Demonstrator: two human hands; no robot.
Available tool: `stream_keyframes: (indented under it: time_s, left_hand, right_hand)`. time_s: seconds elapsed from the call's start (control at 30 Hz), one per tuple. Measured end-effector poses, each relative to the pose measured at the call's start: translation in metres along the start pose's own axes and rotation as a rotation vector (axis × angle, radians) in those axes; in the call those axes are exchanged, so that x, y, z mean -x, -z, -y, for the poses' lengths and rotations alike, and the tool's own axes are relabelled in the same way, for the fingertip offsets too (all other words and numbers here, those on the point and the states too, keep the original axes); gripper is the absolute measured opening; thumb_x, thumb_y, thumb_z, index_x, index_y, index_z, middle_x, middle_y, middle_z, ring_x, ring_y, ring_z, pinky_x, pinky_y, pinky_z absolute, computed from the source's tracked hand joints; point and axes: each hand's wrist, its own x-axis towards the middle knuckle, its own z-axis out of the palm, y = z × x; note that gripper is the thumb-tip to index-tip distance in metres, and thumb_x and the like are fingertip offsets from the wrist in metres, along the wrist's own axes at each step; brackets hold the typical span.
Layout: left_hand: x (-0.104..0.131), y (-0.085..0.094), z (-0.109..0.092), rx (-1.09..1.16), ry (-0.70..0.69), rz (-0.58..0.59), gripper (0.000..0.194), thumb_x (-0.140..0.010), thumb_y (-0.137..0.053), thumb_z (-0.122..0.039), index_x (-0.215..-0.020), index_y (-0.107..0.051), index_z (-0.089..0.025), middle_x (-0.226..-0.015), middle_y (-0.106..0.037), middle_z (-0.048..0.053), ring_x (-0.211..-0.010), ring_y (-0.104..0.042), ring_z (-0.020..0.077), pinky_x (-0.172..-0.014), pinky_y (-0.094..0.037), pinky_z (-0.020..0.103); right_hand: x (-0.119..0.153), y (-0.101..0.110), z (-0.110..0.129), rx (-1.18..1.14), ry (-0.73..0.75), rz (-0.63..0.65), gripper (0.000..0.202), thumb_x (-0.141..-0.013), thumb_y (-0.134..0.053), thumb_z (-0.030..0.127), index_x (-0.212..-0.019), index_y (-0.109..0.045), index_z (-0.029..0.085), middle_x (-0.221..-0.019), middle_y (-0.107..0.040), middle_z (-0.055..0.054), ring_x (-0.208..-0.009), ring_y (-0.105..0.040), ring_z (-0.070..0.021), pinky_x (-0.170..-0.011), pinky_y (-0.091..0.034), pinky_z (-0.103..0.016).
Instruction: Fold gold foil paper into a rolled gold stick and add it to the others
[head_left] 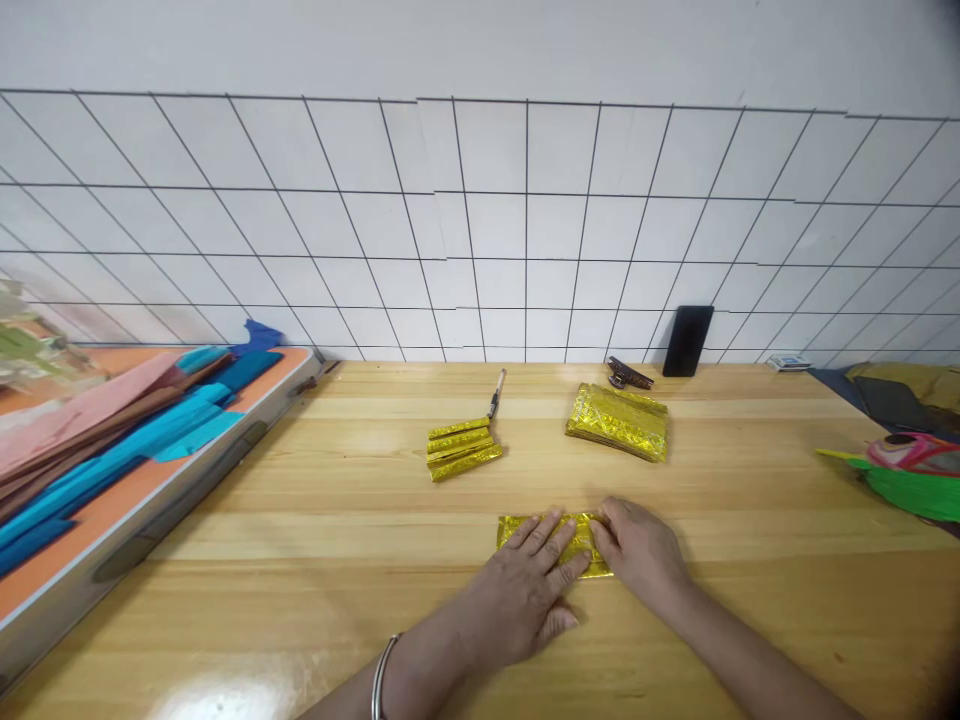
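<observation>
A flat gold foil piece (511,527) lies on the wooden table near its front. My left hand (523,590) rests on top of it with fingers spread, covering much of its middle. At the foil's right end, my right hand (646,552) has its thumb and fingers closed on the edge. Farther back to the right sits a stack of gold foil sheets (619,422). Several folded gold strips (463,448) lie to the left of that stack, beside a pen (496,393).
A dark hair clip (628,375) lies behind the stack, and a black phone (688,341) leans on the tiled wall. Blue, pink and brown material (135,430) covers an orange surface at left. Green and pink items (907,482) are at right.
</observation>
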Motion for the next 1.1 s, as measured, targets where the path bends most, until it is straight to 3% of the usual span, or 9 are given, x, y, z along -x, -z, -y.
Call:
stream_keyframes:
  time_s: [0.1,0.2,0.3,0.4,0.47,0.57,0.73,0.93,1.1]
  left_hand:
    - [0.000,0.000,0.000,-0.008,-0.006,-0.002,0.057,-0.092,-0.035,-0.049,-0.142,-0.028,-0.022,-0.149,-0.024,0.011,-0.138,-0.013,0.0296,-0.109,-0.017,0.048]
    - [0.000,0.000,-0.001,-0.012,-0.010,0.008,0.060,-0.091,-0.035,-0.052,-0.142,-0.026,-0.022,-0.149,-0.022,0.011,-0.138,-0.012,0.0309,-0.109,-0.018,0.049]
    - [0.000,0.000,-0.001,-0.005,-0.008,0.000,0.064,-0.089,-0.036,-0.055,-0.142,-0.027,-0.021,-0.149,-0.022,0.012,-0.138,-0.013,0.0315,-0.109,-0.017,0.050]
    - [0.000,-0.002,-0.001,0.008,-0.032,-0.029,0.063,-0.088,-0.039,-0.051,-0.142,-0.028,-0.021,-0.149,-0.023,0.011,-0.137,-0.016,0.0303,-0.110,-0.014,0.050]
    - [0.001,-0.003,-0.001,0.011,-0.049,-0.041,0.064,-0.087,-0.042,-0.048,-0.142,-0.025,-0.021,-0.149,-0.023,0.010,-0.137,-0.016,0.0299,-0.111,-0.012,0.050]
    - [0.002,-0.004,-0.002,0.003,-0.059,-0.041,0.070,-0.083,-0.047,-0.047,-0.143,-0.023,-0.020,-0.149,-0.022,0.011,-0.137,-0.015,0.0308,-0.110,-0.012,0.051]
    - [0.003,-0.003,-0.004,-0.025,-0.078,-0.046,0.073,-0.082,-0.049,-0.049,-0.143,-0.023,-0.018,-0.150,-0.018,0.013,-0.137,-0.014,0.0323,-0.109,-0.013,0.052]
    - [0.004,-0.007,-0.004,-0.047,-0.059,-0.032,0.081,-0.081,-0.046,-0.052,-0.145,-0.013,-0.017,-0.151,-0.013,0.014,-0.137,-0.013,0.0332,-0.109,-0.013,0.051]
    - [0.004,-0.011,-0.004,-0.060,-0.059,-0.063,0.075,-0.078,-0.051,-0.052,-0.141,-0.027,-0.020,-0.147,-0.025,0.013,-0.132,-0.025,0.0338,-0.108,-0.015,0.051]
  right_hand:
    - [0.000,-0.001,-0.002,-0.012,-0.026,0.006,0.014,-0.086,-0.044,0.027,-0.079,-0.054,0.021,-0.074,-0.062,-0.002,-0.068,-0.057,-0.0184,-0.059,-0.038,-0.028]
    - [0.004,0.004,0.003,-0.036,-0.002,-0.034,0.020,-0.087,-0.041,0.023,-0.096,-0.058,0.018,-0.088,-0.064,-0.007,-0.081,-0.060,-0.0209,-0.070,-0.044,-0.031]
    - [0.013,0.010,0.018,-0.050,0.218,-0.033,0.034,-0.089,-0.041,0.024,-0.119,-0.053,0.017,-0.117,-0.059,-0.013,-0.110,-0.052,-0.0253,-0.094,-0.039,-0.040]
    - [0.022,0.011,0.032,-0.107,0.487,0.127,0.068,-0.087,-0.049,0.039,-0.144,-0.021,0.014,-0.146,-0.030,-0.013,-0.132,-0.029,-0.0271,-0.106,-0.030,-0.041]
    - [0.027,0.008,0.036,-0.110,0.535,0.177,0.078,-0.087,-0.048,0.042,-0.146,-0.007,0.012,-0.151,-0.015,-0.014,-0.137,-0.017,-0.0279,-0.110,-0.025,-0.043]
    - [0.032,0.005,0.036,-0.095,0.529,0.190,0.078,-0.089,-0.045,0.043,-0.146,-0.002,0.012,-0.151,-0.005,-0.016,-0.138,-0.009,-0.0296,-0.111,-0.021,-0.047]
    - [0.033,0.006,0.034,-0.067,0.537,0.185,0.078,-0.089,-0.044,0.045,-0.146,-0.002,0.012,-0.151,0.003,-0.016,-0.138,-0.002,-0.0316,-0.110,-0.019,-0.049]
    - [0.034,0.007,0.034,-0.073,0.540,0.245,0.079,-0.090,-0.040,0.050,-0.146,0.003,0.015,-0.151,0.013,-0.013,-0.138,0.004,-0.0327,-0.110,-0.016,-0.053]
    - [0.040,0.004,0.032,-0.060,0.495,0.219,0.078,-0.090,-0.037,0.051,-0.146,0.005,0.017,-0.151,0.014,-0.013,-0.138,0.005,-0.0333,-0.109,-0.019,-0.054]
